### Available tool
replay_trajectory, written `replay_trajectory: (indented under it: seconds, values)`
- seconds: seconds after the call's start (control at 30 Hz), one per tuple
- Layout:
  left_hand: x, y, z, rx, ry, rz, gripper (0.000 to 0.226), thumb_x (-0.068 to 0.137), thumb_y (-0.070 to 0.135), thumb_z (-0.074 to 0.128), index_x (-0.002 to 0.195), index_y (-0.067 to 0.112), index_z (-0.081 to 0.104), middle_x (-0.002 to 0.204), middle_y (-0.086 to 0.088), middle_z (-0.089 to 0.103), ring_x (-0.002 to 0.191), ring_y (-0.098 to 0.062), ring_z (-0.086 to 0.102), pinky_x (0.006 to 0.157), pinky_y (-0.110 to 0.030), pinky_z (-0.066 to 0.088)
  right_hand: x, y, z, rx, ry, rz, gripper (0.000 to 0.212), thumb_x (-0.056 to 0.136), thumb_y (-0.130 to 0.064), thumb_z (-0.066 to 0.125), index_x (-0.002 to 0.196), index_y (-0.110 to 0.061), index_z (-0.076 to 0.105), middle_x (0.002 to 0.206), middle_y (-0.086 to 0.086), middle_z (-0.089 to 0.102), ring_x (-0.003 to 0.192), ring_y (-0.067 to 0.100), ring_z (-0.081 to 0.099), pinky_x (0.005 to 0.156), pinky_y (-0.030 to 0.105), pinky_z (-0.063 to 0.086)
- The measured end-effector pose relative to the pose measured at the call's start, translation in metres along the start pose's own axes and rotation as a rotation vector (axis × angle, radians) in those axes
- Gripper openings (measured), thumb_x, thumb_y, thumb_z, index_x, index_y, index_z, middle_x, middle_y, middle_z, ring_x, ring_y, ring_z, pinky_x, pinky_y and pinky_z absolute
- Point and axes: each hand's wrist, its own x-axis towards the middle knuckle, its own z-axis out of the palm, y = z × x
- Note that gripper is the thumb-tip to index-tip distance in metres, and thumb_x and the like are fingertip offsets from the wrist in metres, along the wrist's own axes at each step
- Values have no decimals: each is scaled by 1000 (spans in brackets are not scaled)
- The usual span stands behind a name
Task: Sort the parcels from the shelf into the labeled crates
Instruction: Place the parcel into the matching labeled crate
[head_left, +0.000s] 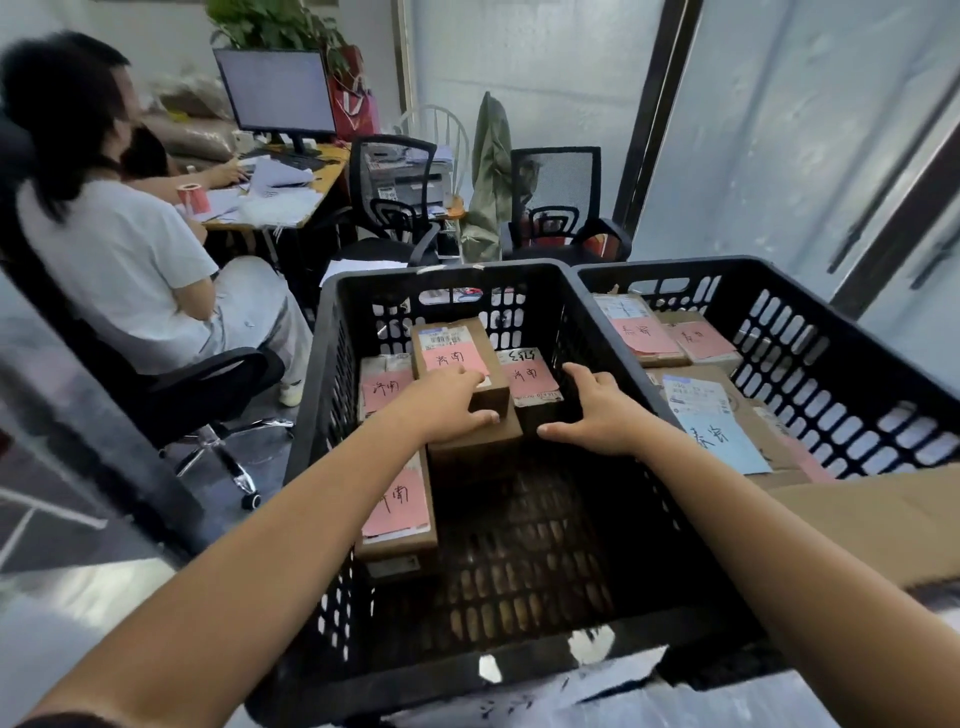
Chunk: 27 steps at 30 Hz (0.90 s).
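Note:
Two black slotted crates stand side by side. Inside the left crate lie several brown parcels with pink labels. My left hand grips the near end of the top parcel, thumb on its front face and fingers over its pink label. That parcel sits on another brown box. My right hand hovers just right of it inside the crate, fingers relaxed and spread, holding nothing. Another pink-labelled parcel lies at the crate's near left. The right crate holds parcels with pink and blue labels.
A plain cardboard sheet lies over the right crate's near edge. A seated person in a white shirt works at a desk with a monitor on the left. Two black office chairs stand behind the crates. A frosted glass wall runs along the right.

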Motion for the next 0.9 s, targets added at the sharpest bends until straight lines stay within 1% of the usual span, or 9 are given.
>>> replay_trajectory:
  seconds: [0.1, 0.2, 0.33, 0.43, 0.53, 0.63, 0.7, 0.8, 0.9]
  values:
    - [-17, 9, -6, 6, 34, -15, 62, 92, 45, 49, 142, 14, 32, 144, -6, 37, 130, -21, 38, 103, -33, 35, -22, -3, -5, 69, 86, -131, 86, 81, -43, 67, 148, -23, 17, 150, 10, 24, 135, 27, 33, 109, 34, 29]
    - [-43, 19, -7, -1, 84, -56, 62, 91, 45, 50, 143, 15, 32, 145, -4, 36, 132, -19, 35, 106, -31, 32, -39, -6, -7, 86, 128, -281, 86, 80, -43, 69, 147, -23, 19, 149, 8, 26, 136, 25, 30, 112, 38, 28]
    - [-93, 39, -6, -63, 188, -181, 63, 90, 45, 52, 143, 17, 33, 144, -3, 36, 132, -17, 34, 110, -34, 31, -63, -13, -7, 111, 107, -460, 84, 79, -41, 70, 146, -21, 23, 146, 7, 30, 136, 24, 28, 112, 37, 26]
    - [-134, 59, 4, -72, 256, -326, 62, 91, 44, 50, 143, 16, 32, 144, -1, 35, 132, -17, 34, 109, -30, 29, -82, -13, -2, 126, 57, -587, 81, 79, -42, 70, 144, -23, 26, 145, 6, 33, 136, 23, 28, 112, 36, 27]
    - [-179, 75, 22, -77, 323, -470, 62, 91, 46, 49, 143, 16, 33, 144, -1, 36, 131, -17, 34, 109, -30, 29, -103, -19, 5, 152, 14, -690, 78, 79, -38, 71, 143, -24, 28, 146, 2, 32, 136, 20, 29, 110, 34, 28]
    - [-228, 91, 35, -105, 383, -618, 61, 90, 46, 51, 141, 16, 36, 141, -2, 39, 129, -17, 36, 106, -29, 31, -131, -37, 18, 189, -61, -794, 76, 79, -36, 71, 142, -25, 31, 143, 1, 33, 133, 18, 32, 104, 27, 28]
    - [-259, 100, 42, -112, 416, -701, 60, 90, 46, 51, 141, 16, 36, 142, -2, 39, 130, -16, 36, 106, -28, 30, -151, -48, 30, 190, -134, -872, 76, 80, -36, 70, 143, -26, 29, 144, 1, 31, 133, 18, 31, 104, 27, 28]
    - [-308, 114, 53, -130, 444, -833, 61, 91, 45, 51, 142, 17, 34, 144, -3, 37, 131, -18, 35, 106, -29, 30, -179, -62, 51, 128, -232, -1002, 77, 82, -41, 68, 145, -27, 26, 146, -2, 27, 135, 17, 27, 105, 26, 25]
    - [-363, 130, 67, -130, 475, -946, 59, 91, 44, 50, 141, 17, 34, 143, -3, 37, 129, -19, 37, 104, -29, 31, -213, -80, 74, 92, -332, -1117, 81, 80, -43, 69, 146, -25, 24, 146, -1, 27, 136, 18, 27, 107, 29, 27]
